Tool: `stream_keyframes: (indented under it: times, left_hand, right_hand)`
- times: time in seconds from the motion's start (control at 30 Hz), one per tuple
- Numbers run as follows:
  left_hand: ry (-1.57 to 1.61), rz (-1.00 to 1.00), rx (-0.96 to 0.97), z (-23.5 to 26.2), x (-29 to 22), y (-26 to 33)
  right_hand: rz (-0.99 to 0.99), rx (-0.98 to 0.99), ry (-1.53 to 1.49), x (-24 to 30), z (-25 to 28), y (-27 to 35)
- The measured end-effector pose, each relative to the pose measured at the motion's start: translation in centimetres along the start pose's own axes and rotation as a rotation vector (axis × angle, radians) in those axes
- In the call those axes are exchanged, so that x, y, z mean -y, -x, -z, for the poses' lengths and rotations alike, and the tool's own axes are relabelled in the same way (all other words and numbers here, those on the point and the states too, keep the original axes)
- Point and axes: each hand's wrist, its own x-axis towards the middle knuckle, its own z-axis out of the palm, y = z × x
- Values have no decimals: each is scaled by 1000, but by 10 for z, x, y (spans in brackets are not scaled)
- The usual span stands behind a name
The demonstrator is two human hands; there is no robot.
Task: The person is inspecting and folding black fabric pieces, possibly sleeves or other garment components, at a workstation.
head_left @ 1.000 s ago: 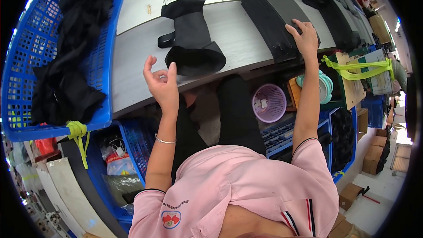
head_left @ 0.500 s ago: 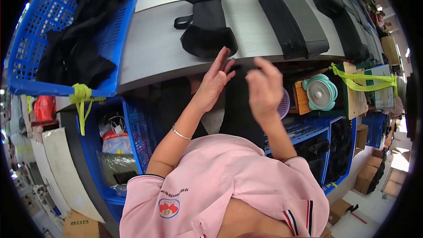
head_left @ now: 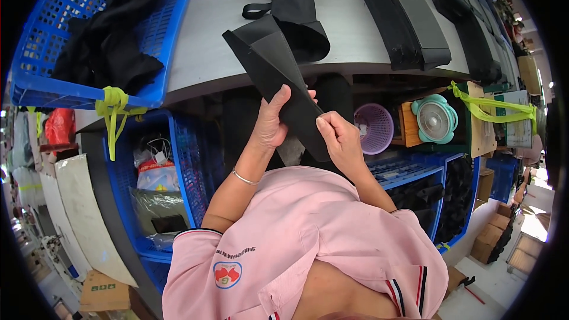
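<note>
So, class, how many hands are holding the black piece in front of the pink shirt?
2: the left hand on the left side of the black piece, the right hand at its right edge. Some fingers are hidden.

At centre, the bare left hand (head_left: 272,120) and right hand (head_left: 342,140) grip a long, stitched black panel (head_left: 267,53). Upper centre, a looped black fabric piece (head_left: 293,5) lies on a grey tabletop (head_left: 348,38); upper right, stacked flat black panels (head_left: 412,24); upper left, a perforated blue plastic basket (head_left: 59,92).
</note>
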Motion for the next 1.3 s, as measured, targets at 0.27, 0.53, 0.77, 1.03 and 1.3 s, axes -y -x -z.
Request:
stream_keyframes:
  times: [0.27, 0.53, 0.77, 1.03, 1.3]
  left_hand:
    - [-80, -65, -207, -10, 3, 0]
    - [-604, -278, -307, -13, 12, -7]
    - [-1569, -788, -525, 28, -27, -90]
    - [-1480, -798, 23, -18, -37, -110]
    - [-1464, -779, 206, -35, -50, -75]
  right_hand:
    - [102, -212, 92, -2, -11, -2]
    - [-159, 130, -222, -34, 8, 6]
    - [-65, 105, 51, -44, 20, -8]
    - [-43, 85, 346, -17, 15, -62]
    - [124, 202, 818, -4, 13, -77]
